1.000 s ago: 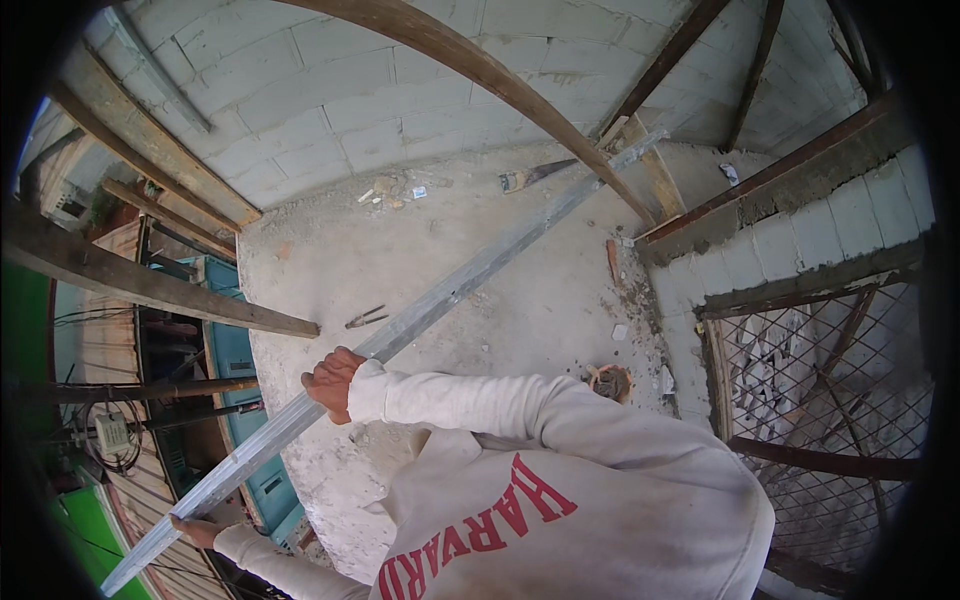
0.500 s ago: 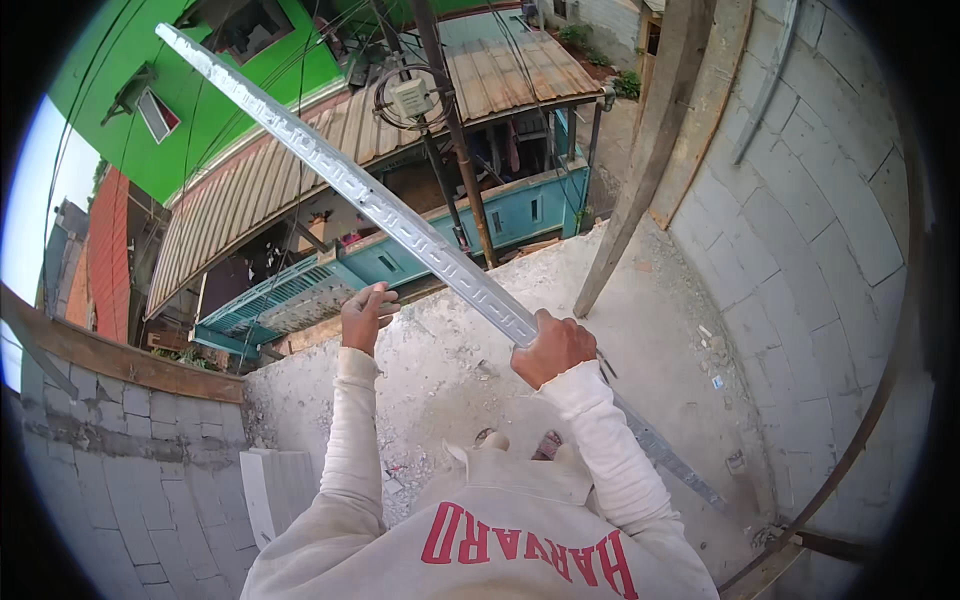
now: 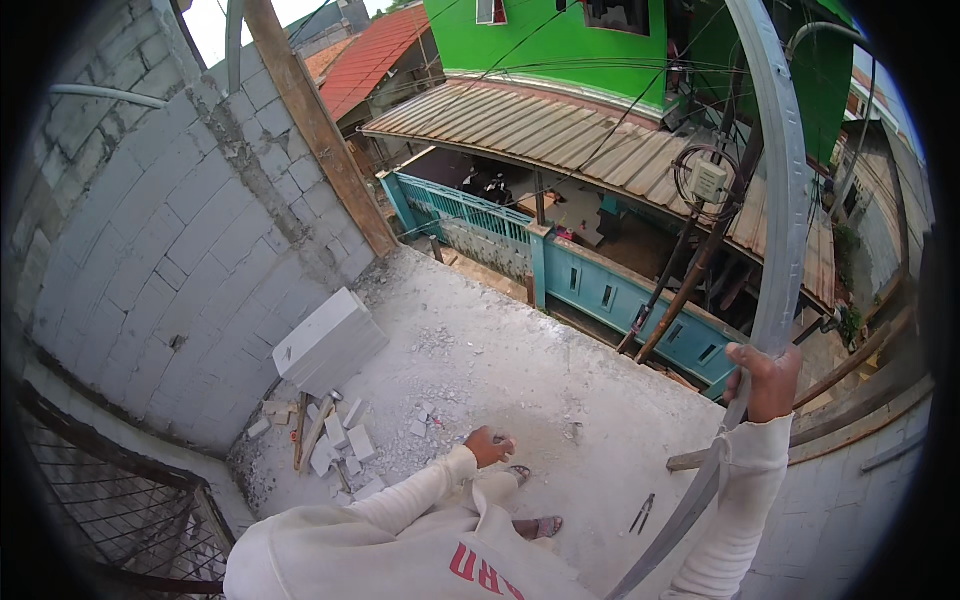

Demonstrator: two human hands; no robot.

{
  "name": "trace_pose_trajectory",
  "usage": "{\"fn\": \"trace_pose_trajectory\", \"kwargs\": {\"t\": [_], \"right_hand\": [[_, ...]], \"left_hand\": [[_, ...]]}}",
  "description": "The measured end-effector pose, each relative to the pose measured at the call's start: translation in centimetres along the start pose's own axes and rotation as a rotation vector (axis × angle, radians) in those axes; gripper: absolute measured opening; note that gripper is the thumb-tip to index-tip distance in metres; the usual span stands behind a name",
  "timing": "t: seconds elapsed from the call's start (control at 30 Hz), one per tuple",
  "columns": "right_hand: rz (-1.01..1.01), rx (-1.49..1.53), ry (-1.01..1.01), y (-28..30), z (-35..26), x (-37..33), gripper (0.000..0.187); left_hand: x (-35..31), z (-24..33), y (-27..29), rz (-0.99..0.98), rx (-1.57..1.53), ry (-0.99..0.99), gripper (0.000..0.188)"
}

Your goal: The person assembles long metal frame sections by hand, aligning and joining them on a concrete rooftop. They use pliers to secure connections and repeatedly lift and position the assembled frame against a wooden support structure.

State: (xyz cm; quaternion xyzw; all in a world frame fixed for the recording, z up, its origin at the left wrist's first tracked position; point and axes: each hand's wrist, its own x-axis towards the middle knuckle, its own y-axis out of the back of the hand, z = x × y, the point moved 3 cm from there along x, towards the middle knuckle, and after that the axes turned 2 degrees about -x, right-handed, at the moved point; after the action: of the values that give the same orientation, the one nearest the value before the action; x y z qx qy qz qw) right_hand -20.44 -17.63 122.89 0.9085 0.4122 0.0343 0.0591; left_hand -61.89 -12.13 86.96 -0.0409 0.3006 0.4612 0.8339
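Observation:
My right hand [image 3: 768, 382] is closed round a long, grey metal channel [image 3: 778, 220] at the right. The channel stands steeply tilted: its upper part reaches past the top edge of the picture, and its lower end runs down beside my right forearm and out at the bottom. Low in front of my body is my left hand [image 3: 490, 447], away from the channel, its fingers curled. What they hold, if anything, is too small to make out. On the concrete floor between my feet and the channel lies a dark, two-handled tool like pliers [image 3: 642, 512].
White blocks [image 3: 330, 340] are stacked by the left block wall [image 3: 190, 270], with broken pieces [image 3: 350, 440] and wood strips nearby. A wooden plank [image 3: 310, 130] leans there. The floor's far edge drops toward a turquoise fence [image 3: 620, 290]; cables and a pole stand beyond. A timber beam [image 3: 690, 460] lies right.
My view has swung left. The channel has gone from a leftward slant to nearly upright at the right, still in my right hand. My left hand has come down toward my body.

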Motion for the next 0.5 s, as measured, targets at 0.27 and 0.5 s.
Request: {"fn": "trace_pose_trajectory", "kwargs": {"t": [0.27, 0.5], "right_hand": [[-0.114, -0.032, 0.185, -4.5, -10.1, 2.9, 0.049], [-0.102, -0.010, 0.308, -9.6, -19.4, 6.4, 0.045]], "left_hand": [[-2.8, -7.9, 9.6, 0.252, -0.131, -0.039, 0.035], [-3.0, -0.8, 25.2, 0.564, -0.183, -0.276, 0.035]]}}
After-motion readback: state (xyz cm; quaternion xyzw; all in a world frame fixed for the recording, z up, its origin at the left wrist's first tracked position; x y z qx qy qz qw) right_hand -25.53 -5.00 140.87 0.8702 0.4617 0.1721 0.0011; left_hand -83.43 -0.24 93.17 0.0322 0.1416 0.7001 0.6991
